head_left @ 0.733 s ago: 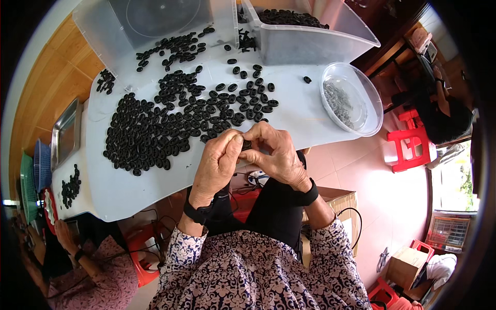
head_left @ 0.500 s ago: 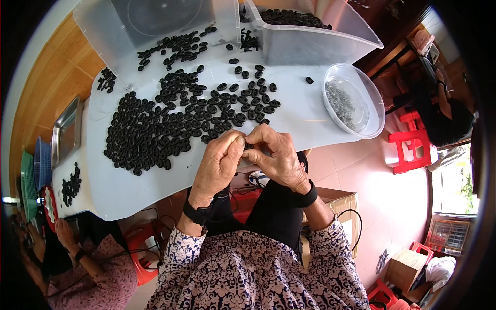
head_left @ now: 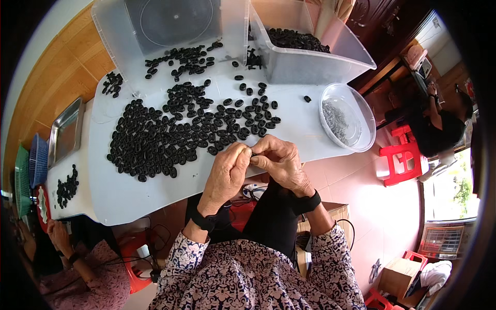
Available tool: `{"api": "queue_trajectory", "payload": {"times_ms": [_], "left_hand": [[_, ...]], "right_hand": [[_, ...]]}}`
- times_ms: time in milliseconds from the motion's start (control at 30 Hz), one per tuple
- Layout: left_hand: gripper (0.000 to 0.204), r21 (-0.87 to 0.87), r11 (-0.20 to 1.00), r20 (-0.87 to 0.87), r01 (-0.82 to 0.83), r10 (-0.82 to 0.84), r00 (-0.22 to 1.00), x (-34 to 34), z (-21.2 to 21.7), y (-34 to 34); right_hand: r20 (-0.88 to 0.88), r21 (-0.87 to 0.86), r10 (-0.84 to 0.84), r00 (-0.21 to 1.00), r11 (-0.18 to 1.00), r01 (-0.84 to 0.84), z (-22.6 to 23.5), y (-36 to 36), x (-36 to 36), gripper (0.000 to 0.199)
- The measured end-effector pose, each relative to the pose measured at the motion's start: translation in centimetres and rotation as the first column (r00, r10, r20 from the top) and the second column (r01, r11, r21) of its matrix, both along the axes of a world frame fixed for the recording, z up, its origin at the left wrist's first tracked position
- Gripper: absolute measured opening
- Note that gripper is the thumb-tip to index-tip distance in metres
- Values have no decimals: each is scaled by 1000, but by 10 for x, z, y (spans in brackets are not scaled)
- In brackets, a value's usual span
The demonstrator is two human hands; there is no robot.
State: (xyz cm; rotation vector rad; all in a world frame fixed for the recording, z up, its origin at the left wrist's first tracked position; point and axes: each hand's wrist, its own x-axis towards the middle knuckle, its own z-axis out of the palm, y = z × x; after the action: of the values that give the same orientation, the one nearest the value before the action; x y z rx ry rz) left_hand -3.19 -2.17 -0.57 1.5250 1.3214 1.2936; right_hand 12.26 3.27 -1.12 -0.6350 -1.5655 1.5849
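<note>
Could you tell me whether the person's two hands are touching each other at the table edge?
Touching. The head view shows the left hand and the right hand meeting fingertip to fingertip around a small black piece, with no gap between them.

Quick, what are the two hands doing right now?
Left hand: fingers pinched shut on a small black part at the table edge.
Right hand: fingers pinched shut on the same small black part.

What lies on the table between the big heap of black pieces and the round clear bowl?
In the head view, bare white table separates the heap from the round clear bowl; only one stray black piece lies there.
</note>
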Motion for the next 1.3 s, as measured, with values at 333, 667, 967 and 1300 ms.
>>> {"api": "queue_trajectory", "payload": {"times_ms": [333, 667, 967, 1300], "left_hand": [[31, -6, 999, 282, -50, 50, 958, -13, 2, -14], [24, 88, 987, 179, -131, 114, 977, -15, -3, -12], [24, 126, 985, 129, -118, 102, 986, -17, -1, -14], [22, 145, 984, 92, -99, 86, 992, -18, 4, -11]], "right_hand": [[63, 409, -434, 899, 833, 374, 121, 104, 0, 17], [529, 589, -169, 832, 779, -216, 64, 98, -100, 20], [699, 637, -144, 700, 569, -519, 50, 106, -109, 17], [700, 581, -135, 701, 678, -450, 45, 133, -134, 18]]}}
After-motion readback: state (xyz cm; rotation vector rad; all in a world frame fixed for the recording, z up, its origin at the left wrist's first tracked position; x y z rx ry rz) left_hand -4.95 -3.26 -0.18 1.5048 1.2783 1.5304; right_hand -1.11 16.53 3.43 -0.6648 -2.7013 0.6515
